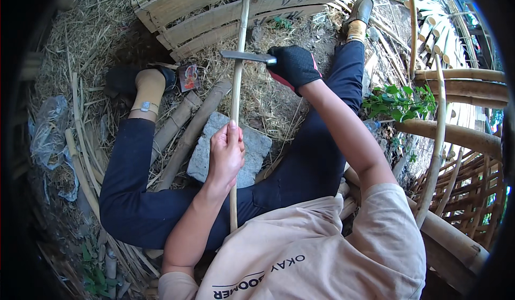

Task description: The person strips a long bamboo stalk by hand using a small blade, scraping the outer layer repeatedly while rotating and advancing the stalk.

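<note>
My bare left hand (pixel 226 152) is wrapped round a long, pale bamboo stick (pixel 236 93), thumb laid along it. The stick runs from my lap up to the wooden slat crate ahead. On my right hand (pixel 294 67) is a black glove with some red; it grips the handle of a knife (pixel 244 56). The handle is mostly hidden in the glove. The blade lies across the stick, well above my left hand, and points left. Under and beside my left hand sits a rough grey stone block (pixel 258 149), between my legs.
The slatted wooden crate (pixel 209 24) stands ahead. Two bamboo pieces (pixel 199 131) lie left of the block. Dry straw covers the ground, with a crumpled plastic bag (pixel 49 131) at left. To the right are bamboo rails (pixel 456 135), a green plant (pixel 399 102) and a woven basket (pixel 472 187).
</note>
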A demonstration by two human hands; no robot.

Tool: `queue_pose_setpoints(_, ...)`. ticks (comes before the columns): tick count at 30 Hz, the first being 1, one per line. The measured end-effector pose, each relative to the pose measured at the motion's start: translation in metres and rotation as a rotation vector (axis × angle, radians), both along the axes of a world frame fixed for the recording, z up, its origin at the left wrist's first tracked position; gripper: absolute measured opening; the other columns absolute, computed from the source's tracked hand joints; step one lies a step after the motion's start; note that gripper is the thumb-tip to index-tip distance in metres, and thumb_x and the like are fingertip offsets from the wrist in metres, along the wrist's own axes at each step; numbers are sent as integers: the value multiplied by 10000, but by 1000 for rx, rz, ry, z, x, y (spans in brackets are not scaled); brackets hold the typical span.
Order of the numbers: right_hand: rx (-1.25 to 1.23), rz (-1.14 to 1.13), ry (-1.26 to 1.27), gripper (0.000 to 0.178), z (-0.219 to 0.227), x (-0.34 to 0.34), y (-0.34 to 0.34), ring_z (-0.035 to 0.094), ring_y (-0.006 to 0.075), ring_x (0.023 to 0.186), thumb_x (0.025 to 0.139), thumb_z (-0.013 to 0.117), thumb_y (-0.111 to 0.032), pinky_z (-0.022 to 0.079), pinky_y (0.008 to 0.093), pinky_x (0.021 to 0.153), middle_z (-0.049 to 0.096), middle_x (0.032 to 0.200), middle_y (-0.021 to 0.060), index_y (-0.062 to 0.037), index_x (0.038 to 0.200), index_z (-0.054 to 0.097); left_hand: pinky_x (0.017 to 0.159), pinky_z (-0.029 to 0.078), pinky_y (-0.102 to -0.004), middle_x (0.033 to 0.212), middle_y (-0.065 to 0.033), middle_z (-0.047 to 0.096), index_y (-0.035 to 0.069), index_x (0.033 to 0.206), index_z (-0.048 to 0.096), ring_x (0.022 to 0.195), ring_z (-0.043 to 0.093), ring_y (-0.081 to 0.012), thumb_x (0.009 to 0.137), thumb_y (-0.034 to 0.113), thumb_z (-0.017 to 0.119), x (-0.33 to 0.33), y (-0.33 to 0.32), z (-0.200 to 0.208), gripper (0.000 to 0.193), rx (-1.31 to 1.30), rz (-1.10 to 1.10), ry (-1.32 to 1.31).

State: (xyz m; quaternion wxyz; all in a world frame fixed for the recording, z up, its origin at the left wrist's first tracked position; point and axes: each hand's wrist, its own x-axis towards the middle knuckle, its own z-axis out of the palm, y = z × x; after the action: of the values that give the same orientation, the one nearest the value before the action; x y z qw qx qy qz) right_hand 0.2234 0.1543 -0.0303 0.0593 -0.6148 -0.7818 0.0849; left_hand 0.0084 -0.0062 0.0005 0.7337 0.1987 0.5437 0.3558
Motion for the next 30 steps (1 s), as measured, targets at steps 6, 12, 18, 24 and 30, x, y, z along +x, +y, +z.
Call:
queue_pose_setpoints(6, 77, -68, -69, 337, 0, 46, 28, 712, 377, 774, 852, 687, -460, 573, 474, 726, 727, 838, 175, -178, 1015, 773, 357, 159, -218, 567, 93, 296, 132, 835, 450, 401, 214, -5, 1116, 377, 381, 2, -2, -5, 379, 16, -5, -12)
queue_pose_setpoints(12, -140, -6, 90, 274, 13, 15, -28, 714, 357, 797, 845, 693, -409, 567, 455, 734, 729, 840, 154, -200, 1008, 762, 367, 168, -218, 576, 98, 309, 135, 851, 461, 412, 220, -1, 1115, 363, 395, 3, -3, -6, 355, -9, -13, -27)
queue_pose_setpoints(18, -158, 149, -18, 168, 13, -4, -56, 704, 357, 711, 833, 687, -313, 557, 468, 653, 701, 753, 140, -162, 896, 729, 370, 194, -220, 555, 97, 325, 122, 817, 464, 413, 260, -9, 1114, 363, 391, 5, -2, -10, 389, 6, -39, 24)
queue_pose_setpoints(24, -100, 232, -36, 168, 15, 3, -25, 710, 357, 721, 812, 682, -288, 563, 472, 677, 705, 751, 145, -152, 898, 730, 361, 190, -221, 563, 92, 318, 135, 821, 443, 412, 244, -11, 1117, 374, 374, 4, -1, -5, 387, 13, -38, 26)
queue_pose_setpoints(30, 2, -24, -104, 214, 13, 55, 31, 710, 380, 801, 853, 654, -318, 569, 488, 731, 715, 816, 175, -133, 924, 733, 369, 159, -220, 581, 93, 308, 143, 838, 443, 419, 216, -7, 1117, 381, 374, 9, -4, 0, 374, 13, -47, 12)
